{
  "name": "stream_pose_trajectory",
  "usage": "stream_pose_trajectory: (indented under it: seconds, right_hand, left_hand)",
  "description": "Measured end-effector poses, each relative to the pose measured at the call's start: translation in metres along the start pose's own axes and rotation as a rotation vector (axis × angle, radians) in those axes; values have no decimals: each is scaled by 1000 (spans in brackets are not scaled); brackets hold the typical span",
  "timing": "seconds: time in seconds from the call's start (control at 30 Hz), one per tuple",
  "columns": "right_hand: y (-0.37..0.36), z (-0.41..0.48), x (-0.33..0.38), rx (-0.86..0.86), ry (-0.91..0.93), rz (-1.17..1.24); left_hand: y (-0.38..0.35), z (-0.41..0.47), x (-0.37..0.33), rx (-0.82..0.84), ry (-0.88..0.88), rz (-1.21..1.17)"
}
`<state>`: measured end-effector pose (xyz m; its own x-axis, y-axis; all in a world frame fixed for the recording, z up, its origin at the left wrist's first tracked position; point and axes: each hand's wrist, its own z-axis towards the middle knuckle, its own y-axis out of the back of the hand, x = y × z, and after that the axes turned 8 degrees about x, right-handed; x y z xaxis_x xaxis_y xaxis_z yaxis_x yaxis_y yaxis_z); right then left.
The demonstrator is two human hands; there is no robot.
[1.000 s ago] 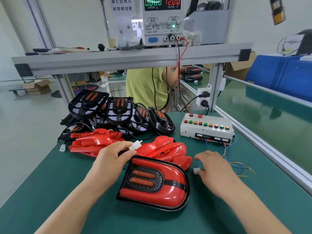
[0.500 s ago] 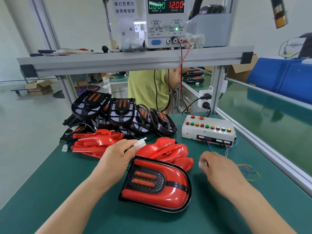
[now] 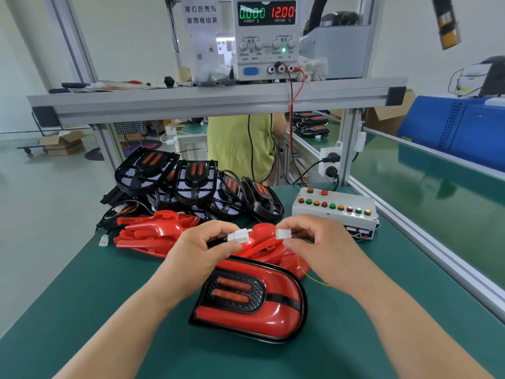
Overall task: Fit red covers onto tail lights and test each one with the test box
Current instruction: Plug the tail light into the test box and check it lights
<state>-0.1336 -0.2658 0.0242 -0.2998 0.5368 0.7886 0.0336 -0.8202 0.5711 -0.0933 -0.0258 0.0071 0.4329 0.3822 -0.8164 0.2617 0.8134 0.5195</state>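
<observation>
Many black tail lights [image 3: 196,184] sat heaped at the far left of the green tabletop [image 3: 82,296], with loose red covers [image 3: 153,233] piled just in front. The left hand [image 3: 199,250] had its grip pinched on a white plug [image 3: 240,236]. Below it lay a finished tail light [image 3: 251,299] (red cover on, lamps facing up). The right hand [image 3: 325,242] pinched a second white plug [image 3: 282,234] in its grip, near the first but not touching. The test box [image 3: 336,212] stood on the right.
</observation>
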Motion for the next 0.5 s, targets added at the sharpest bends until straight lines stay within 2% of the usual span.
stream_pose_trajectory:
  seconds: [0.33, 0.5]
  right_hand:
    - [-3, 3, -3, 15, -33, 9]
    - [-1, 2, -7, -6, -14, -15]
  left_hand:
    - [-17, 7, -25, 0, -187, 210]
    - [-24, 11, -29, -11, -217, 351]
